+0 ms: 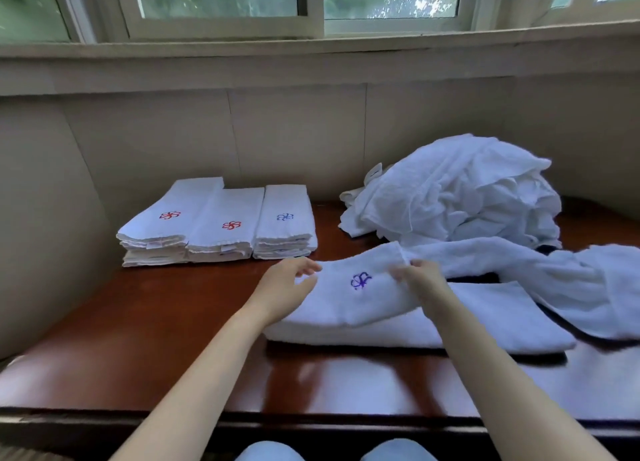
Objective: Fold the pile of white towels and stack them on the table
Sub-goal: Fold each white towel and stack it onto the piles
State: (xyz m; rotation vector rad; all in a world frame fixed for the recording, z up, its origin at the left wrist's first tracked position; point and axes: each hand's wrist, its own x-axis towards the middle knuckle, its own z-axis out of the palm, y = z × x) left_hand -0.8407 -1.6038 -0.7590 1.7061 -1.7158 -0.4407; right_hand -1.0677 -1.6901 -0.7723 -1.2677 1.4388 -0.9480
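Towel in work (346, 308) lies dead ahead on the surface (156, 322), long axis left-right. Right hand (419, 277) pinches its top layer beside the purple emblem (361, 281). Left hand (287, 284) is relaxed, fingers loose, at the left end, contact unclear. Folded stacks (221, 225) sit back-left, nearer the left hand. Loose pile (460, 197) is back-right, its trailing cloth crowding the right end.

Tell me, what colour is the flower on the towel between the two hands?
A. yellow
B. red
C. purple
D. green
C: the stitched flower on the towel lying between the left hand and the right hand is purple.
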